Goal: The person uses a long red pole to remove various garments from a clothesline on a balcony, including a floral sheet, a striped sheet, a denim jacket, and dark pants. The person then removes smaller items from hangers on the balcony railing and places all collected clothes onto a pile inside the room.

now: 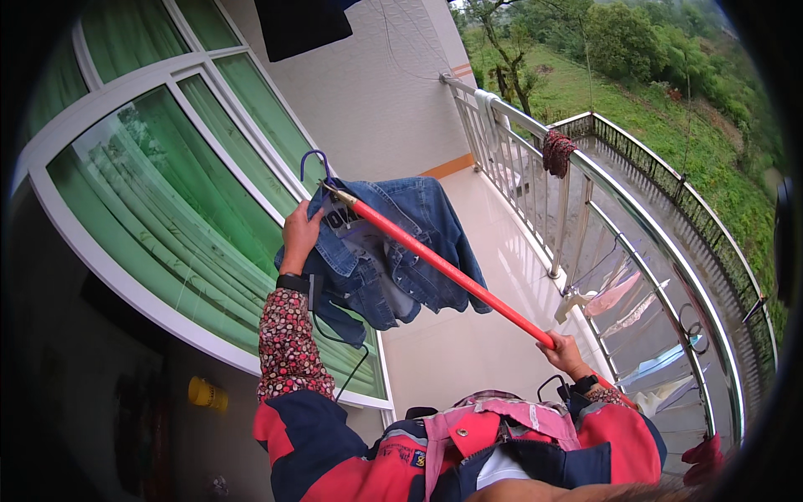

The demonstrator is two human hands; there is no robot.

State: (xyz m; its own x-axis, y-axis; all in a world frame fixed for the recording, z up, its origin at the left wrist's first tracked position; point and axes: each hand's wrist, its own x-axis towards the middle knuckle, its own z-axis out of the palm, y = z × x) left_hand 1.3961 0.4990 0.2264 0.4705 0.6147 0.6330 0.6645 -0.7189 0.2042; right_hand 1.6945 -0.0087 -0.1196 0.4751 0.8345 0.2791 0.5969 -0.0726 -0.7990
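Observation:
My left hand [301,232] grips the collar side of a blue denim jacket [426,207], just below the hook of its purple hanger [315,157]. The jacket hangs open at the front, its sleeves dangling. My right hand [564,353] is closed around a long red pole [439,263], which slants up to the left across the jacket. The pole's metal tip [339,191] is at the base of the hanger's hook. I cannot tell whether the tip bears the hanger's weight.
A metal balcony railing [558,219] runs along the right, with a dark red patterned cloth [557,152] draped over it. On the left stand white-framed windows [172,81] with green curtains. Dark clothing [301,28] hangs overhead. Below left is a yellow container [207,394].

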